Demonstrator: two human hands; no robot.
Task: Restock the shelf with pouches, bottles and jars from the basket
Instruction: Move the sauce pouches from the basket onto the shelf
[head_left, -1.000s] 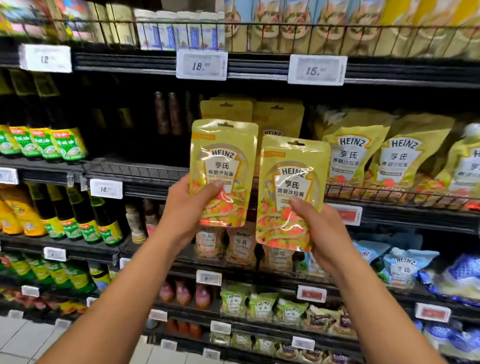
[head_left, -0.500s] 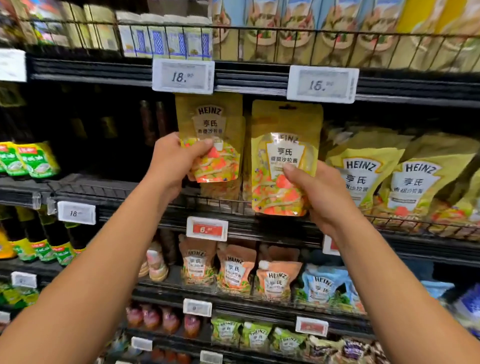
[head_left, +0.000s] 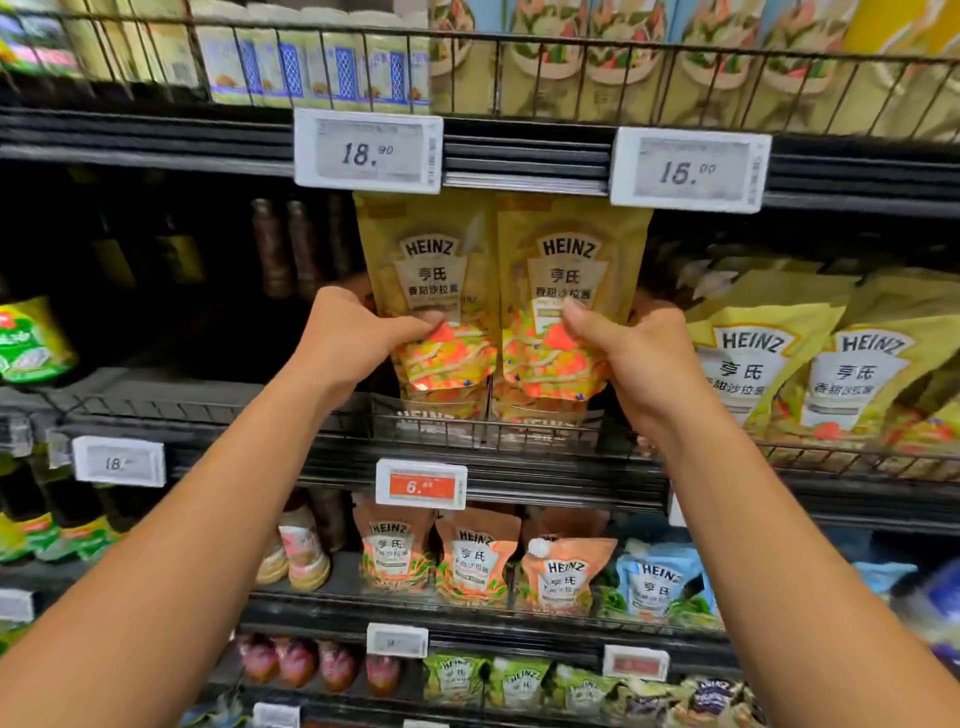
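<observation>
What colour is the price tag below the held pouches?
The price tag is orange-red, white-framed; head view.

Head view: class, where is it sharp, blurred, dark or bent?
Head view: print on the left pouch and right pouch is sharp; blue packs at the right edge smear; brown bottles left of the pouches sit in shadow; the upper shelf rail bows, wide-angle.

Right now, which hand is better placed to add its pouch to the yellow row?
Probably the right hand: the right pouch is nearest the stocked yellow pouches; left hand holds the left pouch farther off.
</observation>
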